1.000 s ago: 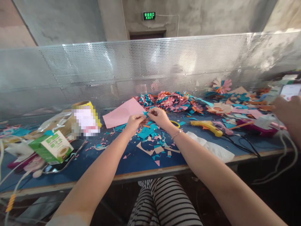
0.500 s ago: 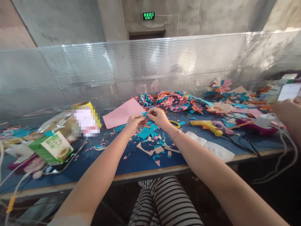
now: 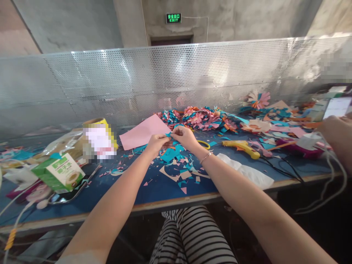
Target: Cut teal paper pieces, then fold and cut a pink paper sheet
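The small blue cutout (image 3: 168,135) and pink sheet (image 3: 141,132) are matt paper; the perforated screen (image 3: 137,80) is glossy metal, the glue gun (image 3: 243,147) smooth plastic, the wall (image 3: 239,20) rough concrete, the striped trousers (image 3: 205,236) cloth.

Soft, muted light | glare spots on far perforated panel (image 3: 170,80) | deep shadow under desk (image 3: 155,189) | side edges stretched, blurry | pixelated patches

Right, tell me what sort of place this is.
Probably a paper-craft workshop: a yellow glue gun lies on the blue worktop, cut paper scraps are strewn over it, and fringed paper flowers are heaped along the back.
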